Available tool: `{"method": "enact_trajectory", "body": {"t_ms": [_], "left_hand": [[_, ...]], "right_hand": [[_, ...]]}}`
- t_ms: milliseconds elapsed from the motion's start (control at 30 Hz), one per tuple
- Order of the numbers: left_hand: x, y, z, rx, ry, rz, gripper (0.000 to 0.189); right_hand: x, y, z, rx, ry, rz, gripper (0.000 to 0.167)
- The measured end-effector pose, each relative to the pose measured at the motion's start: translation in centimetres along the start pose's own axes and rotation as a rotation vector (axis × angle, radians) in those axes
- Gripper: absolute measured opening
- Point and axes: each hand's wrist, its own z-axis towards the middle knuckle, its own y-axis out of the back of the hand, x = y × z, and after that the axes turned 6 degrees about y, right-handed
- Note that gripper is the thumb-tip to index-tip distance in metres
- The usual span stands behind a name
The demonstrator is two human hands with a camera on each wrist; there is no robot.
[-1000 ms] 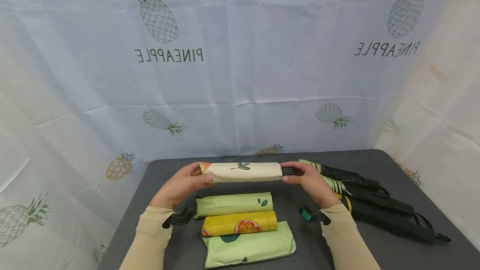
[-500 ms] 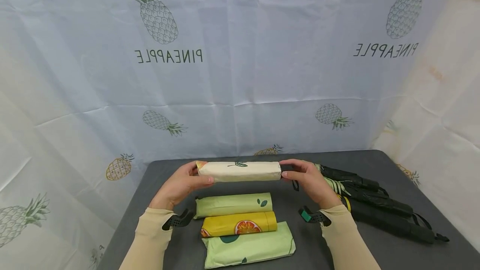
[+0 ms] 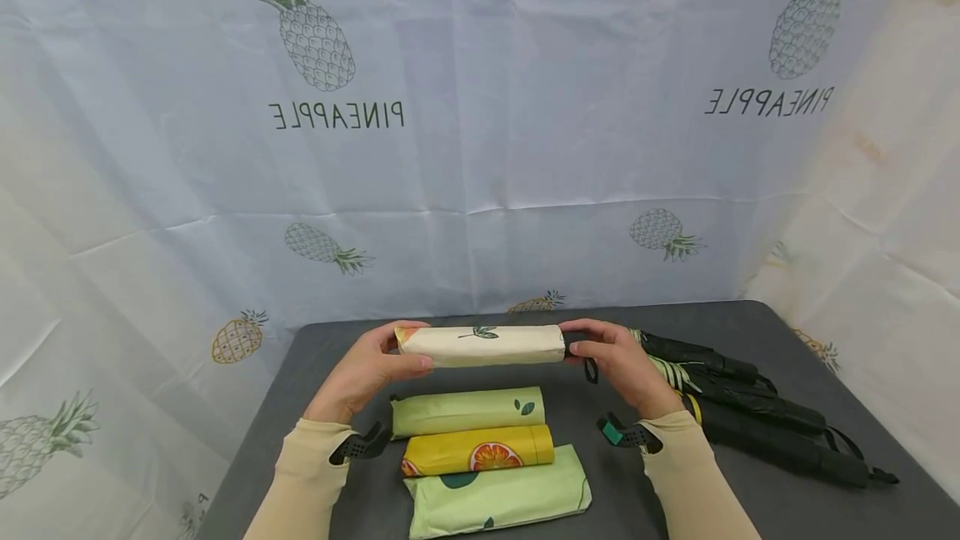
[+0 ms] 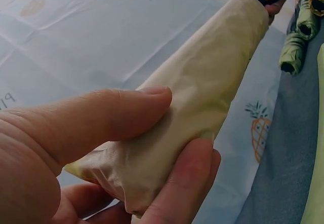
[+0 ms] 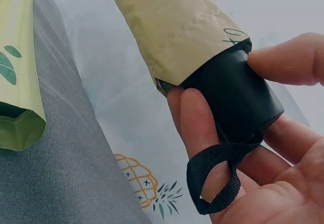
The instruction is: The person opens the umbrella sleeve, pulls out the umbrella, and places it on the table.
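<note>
Both hands hold up a folded umbrella in a cream fabric sleeve (image 3: 483, 346) with a leaf print, lying level above the table. My left hand (image 3: 363, 373) grips the sleeve's left end between thumb and fingers; the left wrist view shows the fabric creased there. At the other end, my right hand (image 3: 618, 361) pinches the black umbrella handle (image 5: 235, 92), which sticks out of the sleeve's mouth. A black wrist strap (image 5: 196, 183) loops from the handle over the fingers. How far the umbrella reaches inside the sleeve is hidden.
Below the hands, a green pouch (image 3: 457, 413), a yellow orange-print pouch (image 3: 442, 450) and a wider light green pouch (image 3: 517, 498) lie on the dark grey table (image 3: 330, 340). Black folded umbrellas (image 3: 780, 440) lie at the right. A pineapple-print curtain (image 3: 480, 148) hangs behind.
The cream sleeve has shifted slightly left and rolled a little back and forth. The strap now hangs in sight below my right hand, whose fingers cover more of the handle.
</note>
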Motion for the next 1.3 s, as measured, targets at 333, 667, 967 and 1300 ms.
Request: {"method": "enact_trajectory", "body": {"t_ms": [333, 667, 967, 1300], "left_hand": [[0.2, -0.1, 0.0, 0.0, -0.005, -0.002, 0.067], [0.2, -0.1, 0.2, 0.013, -0.004, -0.015, 0.067], [0.4, 0.0, 0.2, 0.022, -0.004, -0.01, 0.069], [0.2, -0.1, 0.2, 0.054, -0.011, -0.027, 0.07]], "right_hand": [[-0.1, -0.1, 0.0, -0.006, 0.006, -0.019, 0.052], [-0.2, -0.2, 0.2, -0.02, -0.019, -0.002, 0.049], [-0.4, -0.2, 0.2, -0.02, -0.04, 0.033, 0.047], [0.0, 0.8, -0.4, -0.05, -0.015, 0.059, 0.052]]}}
